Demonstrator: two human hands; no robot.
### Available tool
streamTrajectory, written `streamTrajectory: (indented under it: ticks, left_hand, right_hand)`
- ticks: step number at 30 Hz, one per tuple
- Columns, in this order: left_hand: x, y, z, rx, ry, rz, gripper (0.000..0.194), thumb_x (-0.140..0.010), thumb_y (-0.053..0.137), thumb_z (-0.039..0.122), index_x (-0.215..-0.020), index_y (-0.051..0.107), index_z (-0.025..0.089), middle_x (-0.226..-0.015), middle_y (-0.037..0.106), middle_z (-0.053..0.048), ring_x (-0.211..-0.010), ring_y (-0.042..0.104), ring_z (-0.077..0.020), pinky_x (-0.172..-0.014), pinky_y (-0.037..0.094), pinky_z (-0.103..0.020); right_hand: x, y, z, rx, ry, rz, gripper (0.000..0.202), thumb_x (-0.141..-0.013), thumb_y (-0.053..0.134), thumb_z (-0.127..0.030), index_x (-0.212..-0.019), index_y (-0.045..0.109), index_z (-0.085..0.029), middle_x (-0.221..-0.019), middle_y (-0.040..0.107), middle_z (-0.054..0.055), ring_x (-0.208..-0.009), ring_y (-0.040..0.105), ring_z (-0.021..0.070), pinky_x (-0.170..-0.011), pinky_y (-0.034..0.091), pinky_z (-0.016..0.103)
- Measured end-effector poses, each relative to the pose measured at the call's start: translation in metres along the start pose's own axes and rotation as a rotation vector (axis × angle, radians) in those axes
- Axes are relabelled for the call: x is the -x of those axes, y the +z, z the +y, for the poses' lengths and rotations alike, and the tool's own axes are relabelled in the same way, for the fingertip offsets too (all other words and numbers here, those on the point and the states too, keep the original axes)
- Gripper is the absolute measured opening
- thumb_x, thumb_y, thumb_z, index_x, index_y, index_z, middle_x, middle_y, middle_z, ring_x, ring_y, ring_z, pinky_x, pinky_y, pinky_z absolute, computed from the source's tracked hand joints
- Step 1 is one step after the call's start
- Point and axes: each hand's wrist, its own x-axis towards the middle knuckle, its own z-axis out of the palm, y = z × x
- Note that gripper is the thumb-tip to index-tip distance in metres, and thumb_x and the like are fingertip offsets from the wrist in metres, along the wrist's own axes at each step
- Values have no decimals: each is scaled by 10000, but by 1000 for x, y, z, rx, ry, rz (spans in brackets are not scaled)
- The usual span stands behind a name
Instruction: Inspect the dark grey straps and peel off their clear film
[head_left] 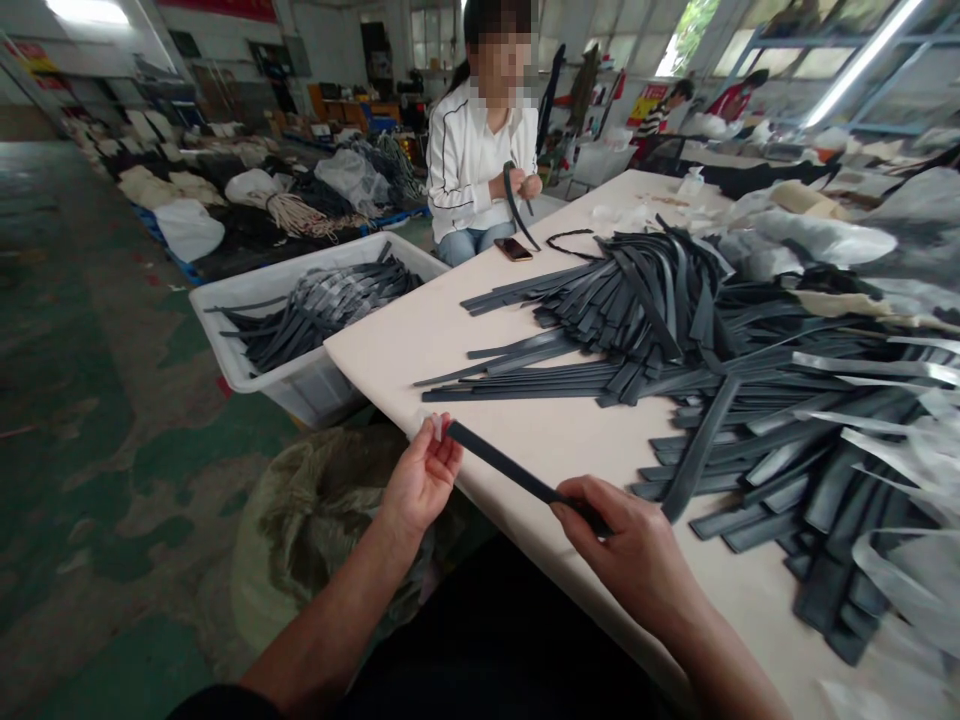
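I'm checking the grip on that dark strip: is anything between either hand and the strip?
Nothing visible. The left hand pinches the strip at its near end, where a bit of clear film shows at the fingertips. The right hand grips it further along. The strip runs free above the table edge.

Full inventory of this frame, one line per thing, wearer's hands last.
held strip: one, dark grey, spanning both hands at the table's near edge
strip pile: many, dark grey, middle to right of the table
table: one, cream top, runs from near right to far centre
bin: one, white, on the floor left of the table, holds more dark strips
sack: one, olive, on the floor under the near table corner
phone: one, dark, on the table's far end
co-worker: one, white jacket, seated at the far end, holding a strip
clear film scraps: several, at right among the strips
left hand: pinches the strip's end
right hand: grips the strip's other end
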Motion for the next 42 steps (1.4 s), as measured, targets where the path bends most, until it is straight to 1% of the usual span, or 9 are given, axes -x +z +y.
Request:
streamTrajectory:
  ticks: [7,15,20,22,28,30,35,38,42]
  left_hand:
    - [-3,-2,-6,47,55,-57,288,-986,484,169,-760,661,137,-721,715,-22,-683,702,-121,-683,598,-255]
    - [-4,-2,-4,-7,14,-57,191,-973,501,125,-916,684,136,-901,744,-48,-787,705,-123,-754,593,-274]
    - [-3,0,-6,11,28,-61,255,-973,522,194,-766,657,130,-748,700,-20,-687,683,-119,-698,591,-275]
    - [-3,1,-7,17,44,-60,293,-977,519,229,-731,644,131,-733,692,-20,-680,680,-123,-692,592,-279]
    - [0,6,-8,9,8,-40,213,-982,483,129,-914,685,124,-881,737,-51,-781,698,-114,-763,584,-258]
    - [2,7,-7,19,-5,-48,235,-985,475,132,-871,681,132,-839,732,-39,-752,696,-113,-748,584,-261]
    - [2,7,-8,37,11,-38,308,-982,507,217,-715,636,135,-684,681,-13,-633,667,-109,-682,583,-260]
    - [0,7,-9,37,16,-24,254,-980,503,175,-781,654,136,-764,717,-30,-700,691,-116,-719,588,-258]
    - [-1,8,-10,31,-18,-45,220,-985,469,113,-906,673,141,-881,747,-49,-778,710,-116,-767,589,-255]
  right_hand:
    - [4,15,-3,52,-50,69,88,-900,572,-256,-844,630,-220,-719,655,-40,-638,631,118,-614,423,233]
    - [6,16,2,58,-46,110,73,-910,576,-254,-869,626,-219,-718,647,-44,-629,625,110,-611,416,226]
    - [7,16,4,70,-47,110,74,-913,576,-251,-873,628,-216,-728,652,-38,-647,634,116,-622,422,228]
    - [7,15,3,63,-60,107,82,-918,571,-252,-871,627,-216,-724,650,-38,-643,632,113,-621,423,225]
    - [6,16,3,65,-61,103,102,-928,556,-264,-875,628,-214,-716,649,-27,-635,630,123,-611,425,234]
    - [7,17,4,63,-51,92,111,-932,549,-269,-876,629,-215,-728,659,-19,-650,637,131,-619,430,239]
    - [8,18,5,50,-51,99,104,-931,552,-264,-880,628,-214,-733,658,-16,-647,634,130,-621,428,241]
    - [9,16,5,43,-50,96,90,-931,562,-259,-890,627,-214,-742,653,-23,-657,633,121,-630,425,234]
    - [9,16,7,51,-34,88,84,-927,568,-256,-882,625,-213,-741,648,-29,-660,631,118,-628,419,234]
